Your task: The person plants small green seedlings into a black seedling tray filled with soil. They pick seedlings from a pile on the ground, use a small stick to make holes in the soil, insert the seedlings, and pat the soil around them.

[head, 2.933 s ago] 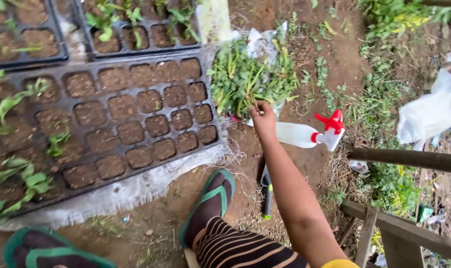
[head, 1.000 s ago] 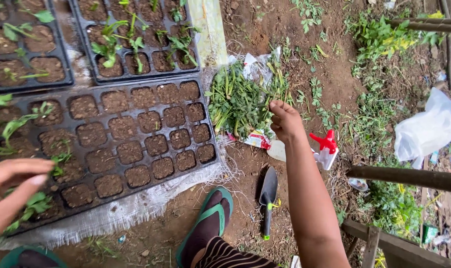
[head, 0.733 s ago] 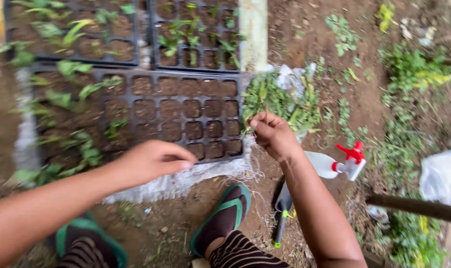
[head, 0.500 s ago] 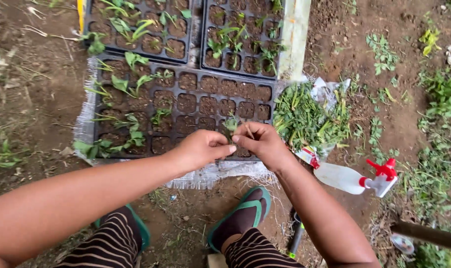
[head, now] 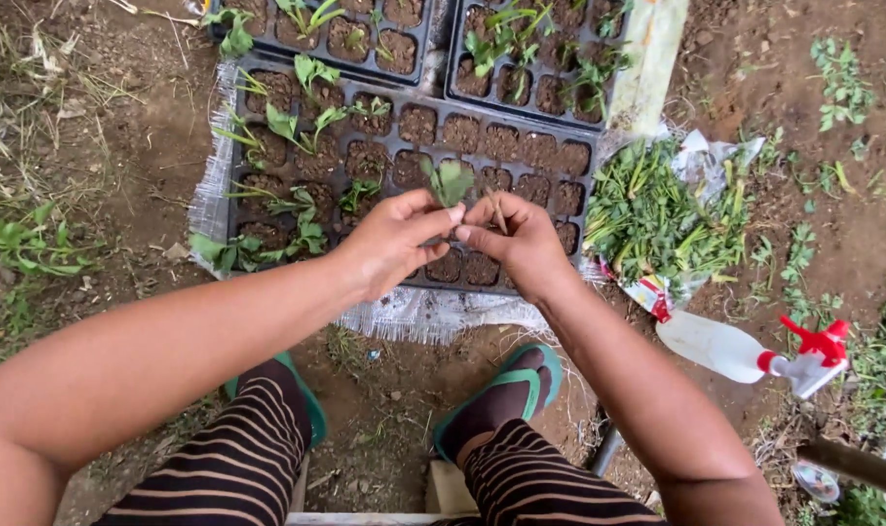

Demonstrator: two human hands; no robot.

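While my left hand (head: 389, 239) pinches the seedling (head: 450, 181) by its leaf and my right hand (head: 521, 239) pinches its stem over the seedling tray (head: 418, 125), I should grip lightly. Beyond, the pile of cuttings (head: 657, 214) waits.

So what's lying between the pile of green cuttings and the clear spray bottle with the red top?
In the head view, only a torn red-and-white wrapper on bare dirt.
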